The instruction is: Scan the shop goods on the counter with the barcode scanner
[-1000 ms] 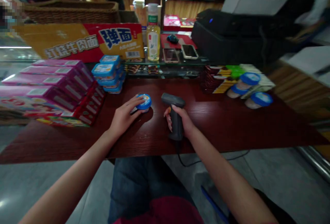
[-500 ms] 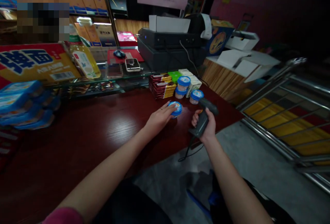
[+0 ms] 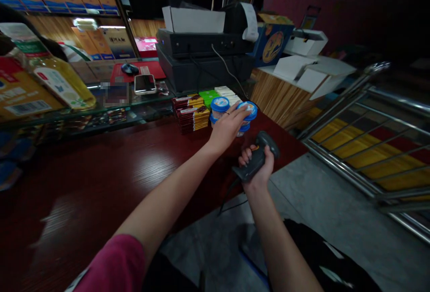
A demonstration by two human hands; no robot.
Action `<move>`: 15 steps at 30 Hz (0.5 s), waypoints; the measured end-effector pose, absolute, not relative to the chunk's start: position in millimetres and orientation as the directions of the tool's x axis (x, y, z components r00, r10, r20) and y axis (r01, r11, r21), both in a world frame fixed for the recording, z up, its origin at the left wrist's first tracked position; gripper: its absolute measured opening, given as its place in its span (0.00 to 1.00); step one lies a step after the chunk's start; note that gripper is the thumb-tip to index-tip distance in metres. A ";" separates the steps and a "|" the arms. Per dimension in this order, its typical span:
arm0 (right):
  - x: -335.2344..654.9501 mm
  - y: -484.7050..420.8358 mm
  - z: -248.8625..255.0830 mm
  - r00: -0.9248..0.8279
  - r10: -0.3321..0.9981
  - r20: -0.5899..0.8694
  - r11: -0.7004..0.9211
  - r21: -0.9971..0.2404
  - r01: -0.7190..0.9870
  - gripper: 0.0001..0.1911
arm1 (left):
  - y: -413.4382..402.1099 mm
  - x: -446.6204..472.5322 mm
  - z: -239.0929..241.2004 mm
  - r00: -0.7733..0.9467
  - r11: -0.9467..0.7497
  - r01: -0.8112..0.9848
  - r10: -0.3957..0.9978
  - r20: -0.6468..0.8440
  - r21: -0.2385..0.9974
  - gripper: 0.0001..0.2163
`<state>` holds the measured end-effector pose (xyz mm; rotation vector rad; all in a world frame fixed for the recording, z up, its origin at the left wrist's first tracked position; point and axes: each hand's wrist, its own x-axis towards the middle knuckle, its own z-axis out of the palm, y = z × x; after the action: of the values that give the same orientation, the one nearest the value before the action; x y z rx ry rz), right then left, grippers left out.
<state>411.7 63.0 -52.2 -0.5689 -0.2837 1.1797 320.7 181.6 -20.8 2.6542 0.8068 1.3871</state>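
Note:
My left hand (image 3: 227, 127) is closed around a small blue-lidded cup (image 3: 247, 111), held above another blue-lidded cup (image 3: 244, 127) at the right end of the dark red counter (image 3: 101, 171). A third such cup (image 3: 219, 105) stands just to the left, next to a stack of flat brown-and-yellow packs (image 3: 190, 112) and a green box (image 3: 208, 96). My right hand (image 3: 255, 166) grips a dark handheld barcode scanner (image 3: 257, 155) just below the cups, its cable trailing down off the counter edge.
A black register with a receipt printer (image 3: 204, 45) stands behind the cups. A phone (image 3: 144, 83), a mouse (image 3: 129, 69) and a yellow bottle (image 3: 57, 81) rest on the glass shelf. Metal railings (image 3: 369, 117) run along the right. Blue packs (image 3: 10, 162) lie far left.
My view swung right. My left hand carried the blue-lidded cup across the counter and lifted it onto the group of cups at the right end; my right hand followed with the scanner.

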 end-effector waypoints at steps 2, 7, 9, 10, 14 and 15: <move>411.6 63.3 -50.8 0.366 0.926 -0.090 0.256 -0.563 -0.786 0.18 | 185.4 329.3 -18.9 0.485 -0.842 0.467 0.499 0.718 0.269 0.17; 410.9 64.4 -45.6 0.377 0.920 -0.106 0.239 -0.612 -0.754 0.18 | 181.3 338.9 -17.1 0.482 -0.784 0.576 0.554 0.679 0.231 0.19; 409.8 62.3 -43.1 0.389 0.913 -0.121 0.226 -0.644 -0.731 0.18 | 174.6 340.7 -13.2 0.488 -0.755 0.627 0.573 0.658 0.193 0.18; 409.1 61.0 -42.3 0.396 0.909 -0.127 0.219 -0.662 -0.717 0.18 | 170.7 340.8 -10.7 0.498 -0.737 0.657 0.582 0.642 0.158 0.19; 403.6 58.8 -43.8 0.459 0.879 -0.125 0.226 -0.740 -0.633 0.17 | 156.8 333.2 2.2 0.560 -0.640 0.765 0.606 0.566 -0.071 0.23; 401.5 58.5 -44.2 0.487 0.864 -0.128 0.232 -0.757 -0.611 0.16 | 153.5 329.9 5.9 0.573 -0.613 0.779 0.608 0.550 -0.134 0.23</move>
<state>401.5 58.5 -44.2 -0.8501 -0.3505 1.0424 329.9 153.5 5.9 3.0993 1.4275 0.8298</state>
